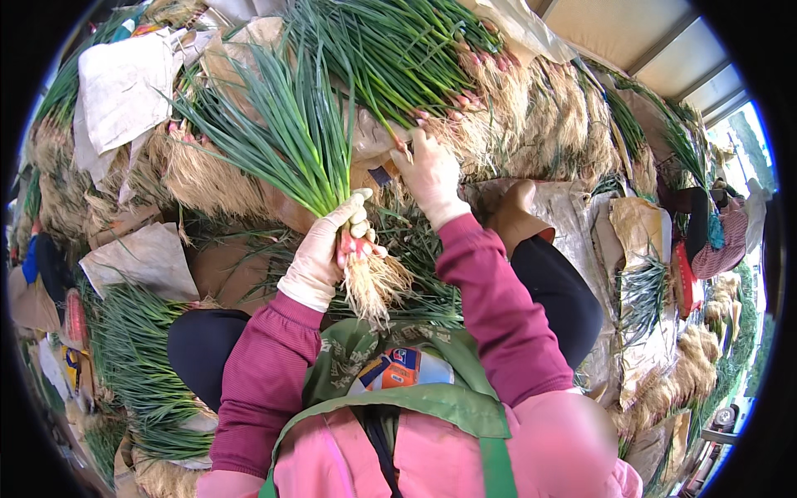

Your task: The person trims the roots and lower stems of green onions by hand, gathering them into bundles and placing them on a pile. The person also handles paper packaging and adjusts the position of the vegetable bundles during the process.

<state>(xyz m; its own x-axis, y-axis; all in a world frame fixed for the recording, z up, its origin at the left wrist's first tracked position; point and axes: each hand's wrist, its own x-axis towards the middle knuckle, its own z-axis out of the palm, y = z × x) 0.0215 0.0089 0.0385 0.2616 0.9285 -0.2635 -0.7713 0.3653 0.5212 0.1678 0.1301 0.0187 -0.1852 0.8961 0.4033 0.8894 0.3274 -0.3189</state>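
My left hand (328, 241), in a pale glove, is wrapped round a bunch of spring onions (311, 153) just above the reddish bulbs. Their green leaves fan out up and to the left, and pale roots (374, 286) hang below the fist. My right hand (432, 170), also gloved, pinches the bulb end of a single spring onion (388, 129) at the near edge of a large pile of spring onions (398, 58). The pile's leaves point to the upper left; its bulbs and long roots face right and toward me.
Paper sheets (129, 87) cover other root-fringed heaps at the left. More spring onions (145, 365) lie beside my left knee. Loose green leaves (407, 261) litter the ground between my legs. At the far right a person in a checked garment (721, 241) is near a red object (686, 278).
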